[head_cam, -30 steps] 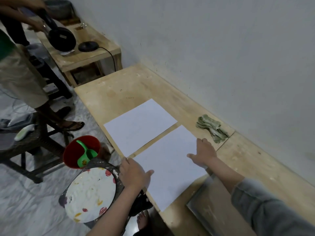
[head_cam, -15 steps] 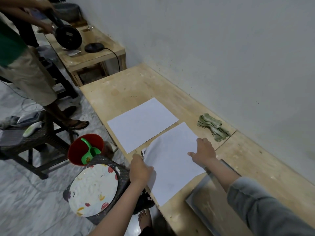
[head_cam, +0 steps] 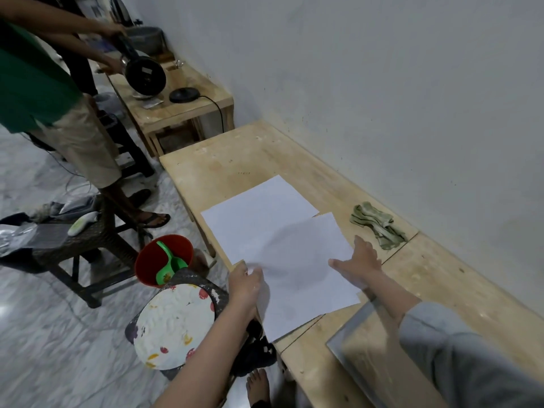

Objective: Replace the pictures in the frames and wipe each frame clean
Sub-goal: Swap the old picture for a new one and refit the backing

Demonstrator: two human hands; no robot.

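Two white sheets lie on the wooden bench. The far sheet is flat. The near sheet overlaps its corner, and its left edge is lifted and curled. My left hand pinches that lifted left edge. My right hand rests flat with fingers spread on the sheet's right edge. A frame with a glass pane lies at the near right, partly under my right forearm. A folded green cloth sits by the wall.
A red bucket with a green scoop and a paint-stained round plate on a stool stand left of the bench. A person in a green shirt handles a black appliance over a far table. A dark stool holds clutter.
My left hand has gripped the near sheet's left edge and lifted it. The sheet has shifted toward the far sheet and now overlaps it. My right hand stays on the right edge.
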